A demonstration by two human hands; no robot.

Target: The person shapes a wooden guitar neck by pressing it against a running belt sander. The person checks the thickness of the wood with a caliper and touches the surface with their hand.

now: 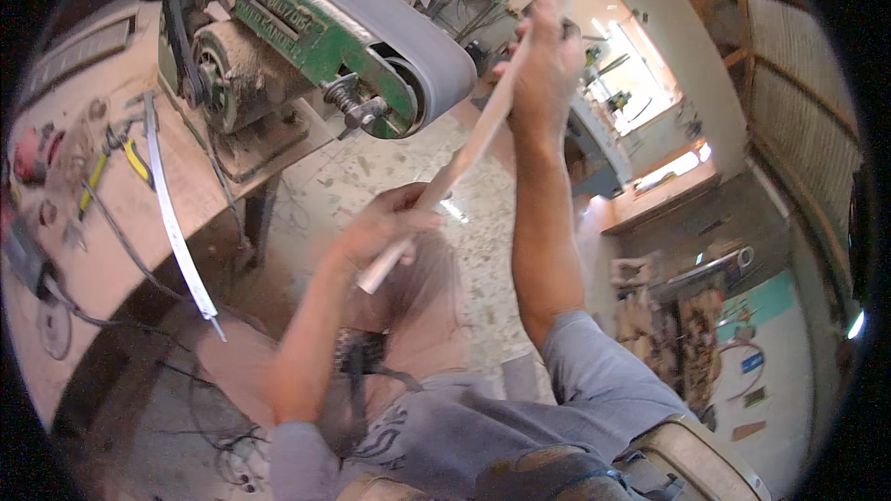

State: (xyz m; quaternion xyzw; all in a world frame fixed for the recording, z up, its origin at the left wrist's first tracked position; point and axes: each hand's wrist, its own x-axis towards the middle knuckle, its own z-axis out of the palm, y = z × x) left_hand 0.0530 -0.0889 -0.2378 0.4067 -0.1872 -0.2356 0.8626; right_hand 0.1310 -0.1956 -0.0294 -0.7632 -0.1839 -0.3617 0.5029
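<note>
A long, narrow strip of pale wood runs slantwise in front of me, from low near my lap to the upper edge of the view. Toward its lower end, my left hand is wrapped around it, somewhat blurred. Higher up, with the arm stretched forward, my right hand grips the same strip. To the left of the wood stands a green belt sander. Its grey sanding belt rounds a roller at the near end, apart from the strip. Whether the belt is running I cannot tell.
A dusty workbench on the left carries yellow-handled pliers, cables and a long white strip overhanging its edge. The sander's motor sits below the belt. Debris litters the floor. Wood pieces are stacked at right.
</note>
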